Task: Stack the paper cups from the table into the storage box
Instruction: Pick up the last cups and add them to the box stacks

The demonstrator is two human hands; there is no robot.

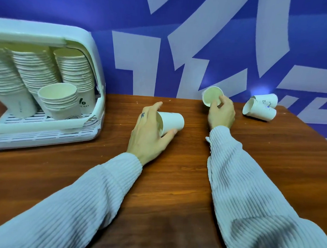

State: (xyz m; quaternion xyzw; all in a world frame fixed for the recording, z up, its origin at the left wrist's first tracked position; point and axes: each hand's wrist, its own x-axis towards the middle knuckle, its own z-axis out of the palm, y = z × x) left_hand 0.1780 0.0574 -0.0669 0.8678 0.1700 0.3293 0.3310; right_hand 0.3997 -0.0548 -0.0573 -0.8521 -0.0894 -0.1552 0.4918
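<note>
View: head cam, single, wide-angle, edges curved.
Facing: fwd and down onto wooden table (175, 180); blue-white wall (217, 51) at 12 o'clock.
Nearness: close; sleeves enter from 6 o'clock.
Frame: storage box (91, 47) at 10 o'clock, cut by left edge.
Shared views: n/a, one cam.

storage box (87, 47) cut off at left edge, far cups' (259, 108) print seemingly blurred

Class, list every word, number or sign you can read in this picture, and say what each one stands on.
"%" sign, partly hidden: bottom white paper cup of the right-hand stack in the white plastic storage box.
"DAY", the end of a hidden line: same cup.
Print on the toppled white paper cups on the brown wooden table: too blurred.
</note>
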